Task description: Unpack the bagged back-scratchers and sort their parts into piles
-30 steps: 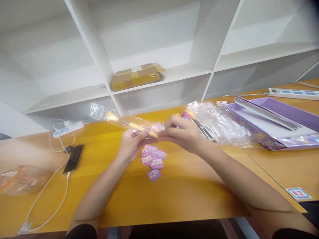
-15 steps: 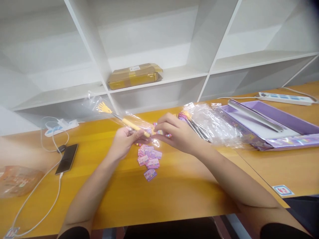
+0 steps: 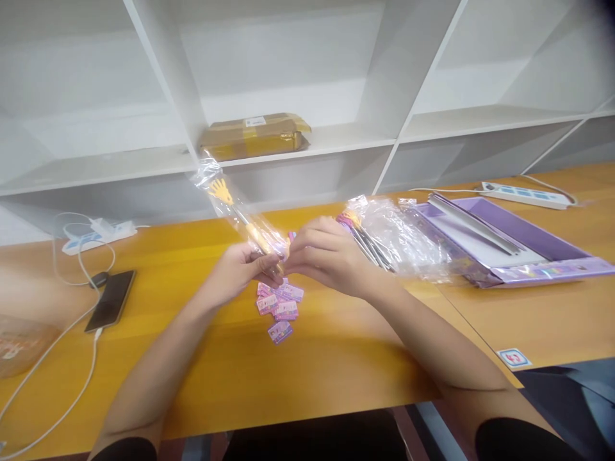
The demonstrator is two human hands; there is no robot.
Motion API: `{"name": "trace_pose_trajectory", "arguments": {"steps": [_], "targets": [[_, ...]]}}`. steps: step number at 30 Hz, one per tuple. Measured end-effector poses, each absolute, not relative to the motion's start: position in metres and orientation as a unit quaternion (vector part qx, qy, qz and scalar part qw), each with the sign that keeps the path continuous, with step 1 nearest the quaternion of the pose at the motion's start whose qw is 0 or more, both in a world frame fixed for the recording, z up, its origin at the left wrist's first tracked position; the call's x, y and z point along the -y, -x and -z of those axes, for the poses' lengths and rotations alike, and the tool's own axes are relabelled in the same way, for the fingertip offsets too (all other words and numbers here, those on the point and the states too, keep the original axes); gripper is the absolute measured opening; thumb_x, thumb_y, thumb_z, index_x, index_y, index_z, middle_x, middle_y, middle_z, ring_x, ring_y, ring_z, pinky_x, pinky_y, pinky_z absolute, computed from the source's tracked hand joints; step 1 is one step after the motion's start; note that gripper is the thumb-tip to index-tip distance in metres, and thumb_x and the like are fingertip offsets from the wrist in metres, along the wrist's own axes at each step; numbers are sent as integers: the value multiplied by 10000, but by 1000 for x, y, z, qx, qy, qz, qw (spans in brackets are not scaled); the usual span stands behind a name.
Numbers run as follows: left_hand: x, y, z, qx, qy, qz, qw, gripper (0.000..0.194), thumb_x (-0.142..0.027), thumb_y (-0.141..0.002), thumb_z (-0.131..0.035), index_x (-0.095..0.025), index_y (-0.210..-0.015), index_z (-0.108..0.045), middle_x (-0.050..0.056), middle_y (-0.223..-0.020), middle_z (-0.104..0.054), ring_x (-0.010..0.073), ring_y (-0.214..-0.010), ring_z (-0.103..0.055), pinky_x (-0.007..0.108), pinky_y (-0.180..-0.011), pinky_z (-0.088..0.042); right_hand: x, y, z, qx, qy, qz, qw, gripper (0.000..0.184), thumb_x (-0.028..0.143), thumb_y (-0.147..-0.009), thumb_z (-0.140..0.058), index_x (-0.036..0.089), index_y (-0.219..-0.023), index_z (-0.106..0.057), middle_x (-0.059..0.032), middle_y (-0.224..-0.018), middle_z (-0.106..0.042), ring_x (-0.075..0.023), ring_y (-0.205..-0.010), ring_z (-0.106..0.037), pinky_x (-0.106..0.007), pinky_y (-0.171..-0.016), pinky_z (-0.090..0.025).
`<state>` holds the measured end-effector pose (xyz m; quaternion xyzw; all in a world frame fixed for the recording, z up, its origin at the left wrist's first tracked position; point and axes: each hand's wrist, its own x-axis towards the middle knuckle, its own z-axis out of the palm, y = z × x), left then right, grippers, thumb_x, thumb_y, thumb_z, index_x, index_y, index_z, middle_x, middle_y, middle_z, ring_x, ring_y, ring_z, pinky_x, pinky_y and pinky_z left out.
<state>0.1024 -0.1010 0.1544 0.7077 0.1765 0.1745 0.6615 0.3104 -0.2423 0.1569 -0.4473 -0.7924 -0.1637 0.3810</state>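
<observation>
A yellow hand-shaped stick [image 3: 221, 191] sits inside a clear plastic sleeve [image 3: 240, 214] that tilts up to the left above the orange table [image 3: 336, 358]. My left hand [image 3: 240, 267] grips the sleeve's lower end. My right hand [image 3: 321, 255] pinches the same end from the right, fingers closed on the plastic and the stick's handle. Under both hands lies a small pile of purple cards [image 3: 278, 306].
A clear bag of more sticks [image 3: 384, 240] and a purple box [image 3: 500, 246] lie to the right, with a power strip [image 3: 521, 194] behind. A phone [image 3: 110, 299] on a cable and a second power strip [image 3: 98, 232] sit at the left. White shelves hold a brown parcel [image 3: 254, 136].
The sleeved stick has swung from nearly flat to steeply tilted, its yellow hand end rising. Both hands stay joined at its lower end. The camera has shifted slightly right.
</observation>
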Motion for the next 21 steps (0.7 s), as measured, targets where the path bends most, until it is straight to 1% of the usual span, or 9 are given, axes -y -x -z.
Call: {"name": "trace_pose_trajectory", "arguments": {"steps": [2, 5, 7, 10, 11, 13, 16, 18, 21], "targets": [[103, -104, -155, -183, -713, -165, 656, 437, -565, -831, -907, -137, -817, -822, 150, -767, -813, 263, -682, -812, 353, -672, -707, 240, -309, -157, 793, 446, 130, 395, 153, 327, -1103, -669, 263, -996, -759, -22, -962, -757, -202, -939, -628, -383, -887, -447], [104, -105, -156, -187, -719, -161, 650, 459, -589, -819, -909, -137, -832, -831, 163, -817, -822, 263, -699, -816, 353, -683, -705, 238, -308, -157, 787, 447, 77, 418, 110, 309, -1093, -684, 253, -1015, -739, -17, -938, -750, -193, -909, -622, -373, -892, -454], [103, -104, -155, -176, -719, -163, 652, 451, -598, -860, -871, -150, -900, -845, 165, -897, -833, 268, -765, -828, 366, -731, -712, 238, -307, -158, 776, 459, 51, 429, 57, 310, -1077, -710, 258, -1072, -732, -7, -916, -743, -189, -895, -622, -367, -900, -461], [102, -102, -154, -144, -721, -165, 657, 476, -630, -964, -741, -169, -1015, -849, 164, -1026, -832, 279, -900, -834, 391, -812, -716, 240, -306, -160, 759, 479, 25, 440, 112, 322, -1051, -749, 264, -1140, -714, 8, -897, -741, -192, -891, -629, -358, -896, -466], [102, -101, -154, -136, -726, -160, 655, 470, -624, -979, -723, -176, -1052, -845, 161, -1058, -828, 278, -925, -831, 393, -822, -713, 240, -306, -160, 754, 483, 20, 444, 128, 318, -1045, -757, 263, -1149, -709, 11, -899, -742, -192, -892, -631, -354, -891, -467], [104, -101, -155, -131, -748, -141, 635, 401, -567, -962, -772, -193, -1093, -833, 145, -1068, -828, 266, -930, -824, 374, -820, -701, 240, -306, -159, 747, 487, 15, 452, 156, 292, -1030, -772, 258, -1165, -701, 17, -899, -740, -186, -888, -633, -341, -875, -468], [106, -103, -156, -146, -787, -139, 584, 296, -447, -879, -888, -201, -1033, -825, 106, -966, -832, 239, -872, -811, 322, -769, -662, 240, -304, -156, 737, 494, 10, 461, 224, 248, -997, -807, 253, -1190, -694, 27, -896, -741, -175, -867, -633, -333, -867, -470], [108, -105, -155, -157, -798, -156, 560, 278, -427, -845, -915, -193, -964, -823, 96, -915, -826, 237, -843, -803, 314, -740, -641, 239, -304, -154, 728, 498, 2, 472, 267, 255, -977, -834, 253, -1204, -694, 26, -900, -745, -175, -870, -640, -334, -867, -479], [109, -106, -151, -170, -792, -178, 559, 284, -434, -842, -912, -184, -933, -813, 104, -898, -826, 257, -837, -807, 336, -729, -641, 238, -303, -151, 709, 497, -15, 500, 286, 273, -978, -838, 243, -1223, -695, 17, -912, -739, -166, -866, -654, -327, -849, -500]]}}
